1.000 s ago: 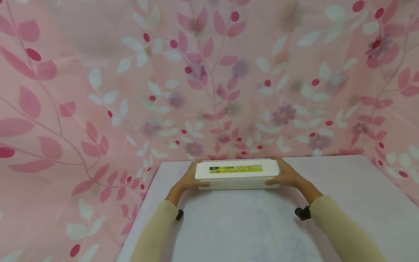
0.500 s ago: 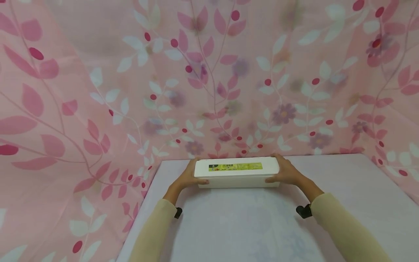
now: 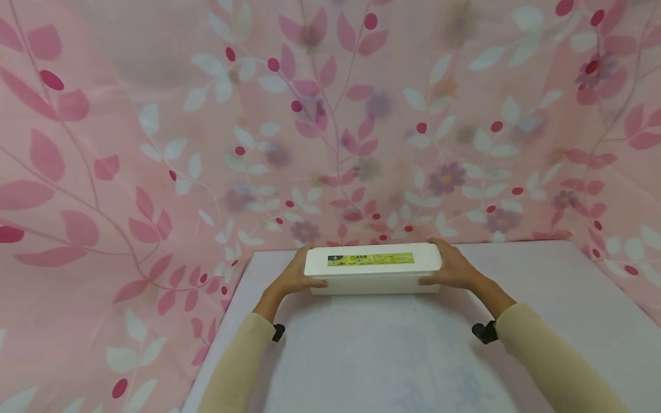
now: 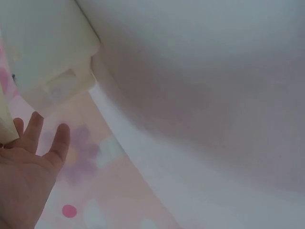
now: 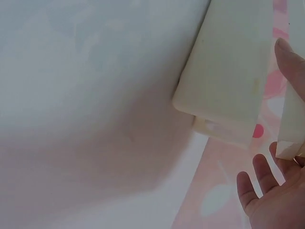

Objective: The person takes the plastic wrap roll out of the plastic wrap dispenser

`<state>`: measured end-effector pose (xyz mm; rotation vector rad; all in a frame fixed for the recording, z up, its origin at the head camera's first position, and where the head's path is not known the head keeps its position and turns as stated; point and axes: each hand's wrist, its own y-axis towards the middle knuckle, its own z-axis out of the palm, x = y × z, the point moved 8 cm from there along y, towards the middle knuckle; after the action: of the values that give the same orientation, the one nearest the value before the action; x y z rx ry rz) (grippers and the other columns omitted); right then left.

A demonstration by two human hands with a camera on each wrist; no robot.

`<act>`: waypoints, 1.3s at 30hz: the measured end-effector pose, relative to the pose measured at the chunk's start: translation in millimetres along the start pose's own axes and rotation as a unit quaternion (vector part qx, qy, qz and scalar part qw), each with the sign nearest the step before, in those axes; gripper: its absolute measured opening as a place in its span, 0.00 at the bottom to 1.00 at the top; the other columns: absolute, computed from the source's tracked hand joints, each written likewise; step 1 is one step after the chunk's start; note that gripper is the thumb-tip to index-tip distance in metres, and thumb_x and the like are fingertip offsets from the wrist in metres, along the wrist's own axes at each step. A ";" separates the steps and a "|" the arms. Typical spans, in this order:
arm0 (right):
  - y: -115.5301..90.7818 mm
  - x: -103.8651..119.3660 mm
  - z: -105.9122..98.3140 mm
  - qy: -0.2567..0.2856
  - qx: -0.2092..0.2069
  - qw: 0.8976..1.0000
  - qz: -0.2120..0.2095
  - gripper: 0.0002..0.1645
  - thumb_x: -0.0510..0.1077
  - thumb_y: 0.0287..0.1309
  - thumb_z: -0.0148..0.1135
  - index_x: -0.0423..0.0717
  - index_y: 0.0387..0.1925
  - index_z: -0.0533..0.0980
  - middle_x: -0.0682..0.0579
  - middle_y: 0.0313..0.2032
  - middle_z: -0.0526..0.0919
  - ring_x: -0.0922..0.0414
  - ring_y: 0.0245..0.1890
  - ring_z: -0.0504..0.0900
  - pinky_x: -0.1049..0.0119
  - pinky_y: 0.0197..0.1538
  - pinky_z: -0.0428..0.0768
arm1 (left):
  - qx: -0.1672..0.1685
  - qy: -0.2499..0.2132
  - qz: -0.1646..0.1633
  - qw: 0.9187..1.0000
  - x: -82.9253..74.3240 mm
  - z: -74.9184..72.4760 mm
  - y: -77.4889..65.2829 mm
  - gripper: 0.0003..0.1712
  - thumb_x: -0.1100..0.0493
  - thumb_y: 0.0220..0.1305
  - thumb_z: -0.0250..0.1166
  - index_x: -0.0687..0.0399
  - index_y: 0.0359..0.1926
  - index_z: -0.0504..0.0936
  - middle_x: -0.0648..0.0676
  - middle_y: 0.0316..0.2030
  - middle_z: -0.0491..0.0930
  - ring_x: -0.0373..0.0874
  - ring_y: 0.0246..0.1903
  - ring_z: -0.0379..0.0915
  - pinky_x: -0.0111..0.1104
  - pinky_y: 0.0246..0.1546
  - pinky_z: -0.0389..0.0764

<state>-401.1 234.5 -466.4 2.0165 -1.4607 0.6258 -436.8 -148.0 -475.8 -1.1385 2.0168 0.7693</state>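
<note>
A long white plastic box stands at the back of the table, its lid (image 3: 372,261) bearing a yellow-green label with small print. Both hands grip the lid by its ends, thumbs in front. My left hand (image 3: 294,280) has the left end, my right hand (image 3: 455,272) the right end. In the right wrist view, pink cloth shows between the lid (image 5: 290,126) and the box body (image 5: 221,67), so the two stand apart. The left wrist view has the box body (image 4: 52,43) above the left hand (image 4: 24,179), with a sliver of lid (image 4: 5,121) at the edge.
A pale cloth-covered table (image 3: 382,355) lies in front of and beside the box. Pink curtain (image 3: 330,143) with leaves and flowers hangs behind and at both sides. Black straps (image 3: 485,332) show at both wrists.
The lid has risen slightly, and more of the box body's front shows below it. Both hands have moved up a little with it.
</note>
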 end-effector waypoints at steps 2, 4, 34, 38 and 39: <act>-0.3 1.2 -2.1 -0.003 -0.001 1.000 -0.005 0.66 0.59 0.29 0.86 0.45 0.68 0.59 0.44 0.54 0.76 0.48 0.48 0.76 0.53 0.47 0.76 | 0.002 -0.005 0.012 1.000 -3.2 1.1 0.0 0.62 0.52 0.35 0.86 0.47 0.69 0.58 0.51 0.61 0.67 0.47 0.57 0.67 0.52 0.63 0.67; -0.8 1.0 -3.9 -0.005 -0.003 1.000 -0.007 0.66 0.60 0.28 0.86 0.46 0.67 0.59 0.45 0.54 0.77 0.49 0.47 0.76 0.54 0.48 0.76 | 0.005 -0.009 0.023 1.000 -5.5 2.4 0.3 0.61 0.52 0.36 0.86 0.48 0.69 0.59 0.51 0.60 0.68 0.46 0.57 0.68 0.50 0.62 0.68; -19.1 25.9 -11.2 -0.009 0.011 1.000 -0.022 0.67 0.66 0.27 0.84 0.44 0.66 0.61 0.46 0.53 0.74 0.50 0.46 0.75 0.58 0.44 0.75 | -0.032 0.118 0.044 0.992 -31.9 -27.8 -24.4 0.58 0.35 0.30 0.84 0.46 0.64 0.69 0.46 0.55 0.74 0.44 0.52 0.70 0.48 0.58 0.72; -24.9 31.5 -14.6 -0.018 0.007 0.999 -0.038 0.65 0.67 0.29 0.83 0.44 0.65 0.62 0.46 0.52 0.75 0.51 0.46 0.74 0.58 0.44 0.75 | -0.032 0.151 0.052 0.987 -37.5 -27.9 -26.2 0.56 0.32 0.31 0.81 0.43 0.63 0.70 0.45 0.53 0.75 0.42 0.51 0.71 0.47 0.56 0.72; -26.5 32.7 -15.8 -0.020 0.006 0.999 -0.040 0.64 0.67 0.30 0.82 0.43 0.65 0.62 0.47 0.52 0.75 0.51 0.46 0.74 0.58 0.44 0.75 | -0.031 0.155 0.052 0.986 -39.0 -27.9 -26.8 0.56 0.31 0.32 0.81 0.43 0.63 0.69 0.45 0.54 0.75 0.42 0.51 0.71 0.47 0.56 0.72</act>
<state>-366.8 229.2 -437.8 2.0964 -1.3950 0.5635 -405.9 -162.5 -432.7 -1.2601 2.3392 0.7477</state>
